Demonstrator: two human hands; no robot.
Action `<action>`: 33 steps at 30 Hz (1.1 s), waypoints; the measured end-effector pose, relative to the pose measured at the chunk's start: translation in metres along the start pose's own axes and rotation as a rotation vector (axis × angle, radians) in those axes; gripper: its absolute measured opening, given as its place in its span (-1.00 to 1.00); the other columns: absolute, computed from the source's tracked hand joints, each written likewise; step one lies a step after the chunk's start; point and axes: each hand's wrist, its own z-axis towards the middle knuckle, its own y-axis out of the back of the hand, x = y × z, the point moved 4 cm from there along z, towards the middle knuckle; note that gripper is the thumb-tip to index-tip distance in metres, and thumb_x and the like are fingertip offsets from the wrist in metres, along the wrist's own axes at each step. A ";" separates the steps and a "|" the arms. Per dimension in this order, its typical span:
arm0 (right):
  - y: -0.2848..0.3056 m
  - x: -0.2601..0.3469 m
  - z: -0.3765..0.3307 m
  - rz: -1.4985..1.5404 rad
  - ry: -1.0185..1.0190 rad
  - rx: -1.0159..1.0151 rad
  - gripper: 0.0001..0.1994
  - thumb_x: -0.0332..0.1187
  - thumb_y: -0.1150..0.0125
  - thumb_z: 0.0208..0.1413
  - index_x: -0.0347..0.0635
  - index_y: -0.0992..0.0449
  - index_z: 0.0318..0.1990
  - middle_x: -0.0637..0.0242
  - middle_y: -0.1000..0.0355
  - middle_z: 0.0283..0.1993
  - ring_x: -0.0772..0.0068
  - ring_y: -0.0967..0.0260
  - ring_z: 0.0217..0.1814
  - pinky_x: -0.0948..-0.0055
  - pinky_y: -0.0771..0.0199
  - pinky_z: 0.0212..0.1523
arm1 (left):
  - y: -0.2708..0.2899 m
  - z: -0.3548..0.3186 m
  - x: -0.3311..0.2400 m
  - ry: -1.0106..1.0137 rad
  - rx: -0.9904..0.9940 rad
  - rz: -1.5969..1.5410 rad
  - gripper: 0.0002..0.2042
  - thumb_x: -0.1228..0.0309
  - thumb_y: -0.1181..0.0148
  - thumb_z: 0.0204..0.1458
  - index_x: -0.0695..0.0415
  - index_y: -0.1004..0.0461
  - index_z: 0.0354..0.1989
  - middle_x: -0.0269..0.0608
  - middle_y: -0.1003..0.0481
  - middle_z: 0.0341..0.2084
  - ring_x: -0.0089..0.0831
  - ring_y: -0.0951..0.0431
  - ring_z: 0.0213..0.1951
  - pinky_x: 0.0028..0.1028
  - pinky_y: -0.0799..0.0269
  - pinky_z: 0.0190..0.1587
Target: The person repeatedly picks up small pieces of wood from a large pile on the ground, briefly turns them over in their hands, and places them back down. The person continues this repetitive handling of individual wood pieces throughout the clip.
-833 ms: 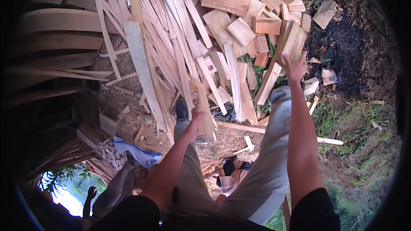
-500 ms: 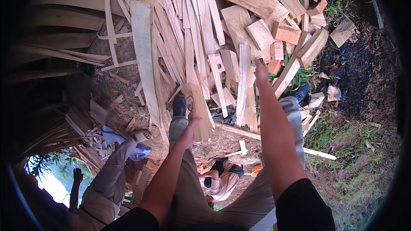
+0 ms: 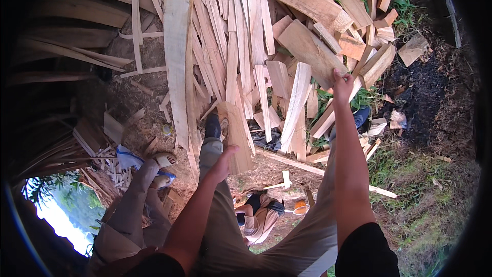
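My left hand (image 3: 222,165) grips the lower end of a short wooden board (image 3: 236,136) with a knot near its upper left edge. This board stands upright beside my left shoe (image 3: 213,125). On the right, my right hand (image 3: 342,83) is closed on the near corner of a wide, flat board (image 3: 307,50) in the heap of offcuts. A narrow wood block (image 3: 327,38) lies along the wide board's far edge. Just left of my right hand, a pale split strip (image 3: 296,103) leans in the heap.
Long thin slats (image 3: 210,36) and a pale plank (image 3: 177,66) run away from me. Dark charred ground (image 3: 423,90) and grass (image 3: 420,190) lie to the right. At the left is another person's sandalled foot (image 3: 165,160); a further person (image 3: 261,220) appears between my legs.
My right hand has moved right and closed on the wide board, which now lies at a slant. The pale strip leans further over. My left hand stays on the knotted board.
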 end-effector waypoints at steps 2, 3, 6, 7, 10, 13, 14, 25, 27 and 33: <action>0.045 0.043 0.004 -0.148 0.268 0.036 -0.69 -0.22 -0.35 0.19 -0.24 -0.41 -0.15 0.26 -0.50 -0.29 0.44 -0.42 -0.29 0.43 -0.42 -0.21 | -0.008 -0.003 -0.003 -0.025 0.014 0.045 -0.53 0.09 -0.26 0.05 0.01 -0.41 0.09 -0.29 -0.47 -0.08 -0.40 -0.50 0.01 -0.29 -0.42 0.07; 0.073 0.060 0.010 -0.313 0.365 0.004 -0.67 -0.20 -0.34 0.20 -0.28 -0.42 -0.13 0.22 -0.51 -0.28 0.42 -0.44 -0.28 0.40 -0.43 -0.21 | -0.006 0.005 0.003 -0.054 0.037 0.076 -0.51 0.04 -0.23 0.07 0.04 -0.41 0.11 -0.27 -0.47 -0.05 -0.41 -0.48 0.03 -0.31 -0.38 0.10; 0.110 0.111 -0.023 -0.524 0.558 -0.039 -0.64 -0.16 -0.31 0.21 -0.31 -0.43 -0.13 0.14 -0.52 -0.29 0.34 -0.47 -0.31 0.33 -0.44 -0.25 | -0.009 0.004 0.004 -0.070 0.065 0.123 -0.48 -0.01 -0.20 0.09 0.06 -0.41 0.13 -0.24 -0.46 -0.03 -0.41 -0.45 0.06 -0.33 -0.34 0.13; 0.124 0.126 -0.034 -0.685 0.569 -0.128 -0.66 -0.15 -0.31 0.21 -0.26 -0.43 -0.11 0.14 -0.53 -0.30 0.28 -0.47 -0.36 0.30 -0.44 -0.30 | -0.015 0.002 0.004 -0.061 0.079 0.132 -0.48 -0.01 -0.20 0.09 0.06 -0.41 0.13 -0.25 -0.46 -0.03 -0.40 -0.45 0.06 -0.33 -0.33 0.14; 0.162 0.143 -0.056 -0.690 0.566 -0.185 -0.67 -0.17 -0.30 0.22 -0.23 -0.42 -0.10 0.14 -0.53 -0.32 0.23 -0.46 -0.43 0.29 -0.43 -0.34 | -0.035 -0.001 0.001 -0.020 0.109 0.169 -0.46 -0.03 -0.21 0.07 0.06 -0.41 0.13 -0.24 -0.46 -0.03 -0.38 -0.45 0.06 -0.32 -0.33 0.14; 0.167 0.155 -0.090 -0.717 0.626 -0.290 -0.67 -0.17 -0.30 0.23 -0.26 -0.42 -0.11 0.17 -0.52 -0.32 0.28 -0.46 -0.41 0.32 -0.43 -0.35 | -0.034 0.000 0.004 0.016 0.104 0.156 -0.44 -0.05 -0.22 0.04 0.05 -0.40 0.12 -0.24 -0.46 -0.03 -0.37 -0.46 0.04 -0.32 -0.34 0.13; 0.177 0.153 -0.093 -0.681 0.607 -0.331 -0.67 -0.18 -0.30 0.24 -0.28 -0.41 -0.11 0.21 -0.51 -0.30 0.34 -0.45 -0.37 0.36 -0.43 -0.32 | -0.037 -0.001 0.003 0.002 0.088 0.150 -0.48 -0.01 -0.24 0.04 0.04 -0.41 0.09 -0.26 -0.47 -0.06 -0.39 -0.48 0.02 -0.32 -0.37 0.10; 0.223 0.099 -0.045 0.446 -0.111 -0.401 -0.69 -0.22 -0.25 0.28 -0.23 -0.40 0.00 0.23 -0.45 -0.02 0.26 -0.48 -0.05 0.22 -0.55 -0.11 | -0.030 -0.004 0.000 -0.076 -0.021 0.123 -0.55 0.09 -0.28 0.02 0.03 -0.44 0.04 -0.30 -0.49 -0.12 -0.37 -0.51 -0.03 -0.26 -0.45 0.04; 0.219 0.097 -0.014 0.513 -0.100 -0.401 -0.65 -0.24 -0.18 0.32 -0.28 -0.36 0.10 0.18 -0.43 0.04 0.21 -0.46 0.00 0.22 -0.58 -0.06 | -0.024 0.003 0.003 -0.030 0.044 0.127 -0.53 0.06 -0.24 0.07 0.04 -0.42 0.08 -0.29 -0.46 -0.05 -0.40 -0.43 0.05 -0.31 -0.31 0.15; 0.194 0.089 0.079 0.738 -0.071 -0.363 -0.59 -0.22 -0.03 0.40 -0.36 -0.29 0.22 0.08 -0.35 0.18 0.14 -0.42 0.13 0.17 -0.57 0.09 | -0.019 0.013 0.009 -0.099 0.108 0.279 -0.37 0.08 -0.23 0.13 0.07 -0.17 0.30 -0.26 -0.36 0.09 -0.44 -0.29 0.20 -0.38 -0.10 0.29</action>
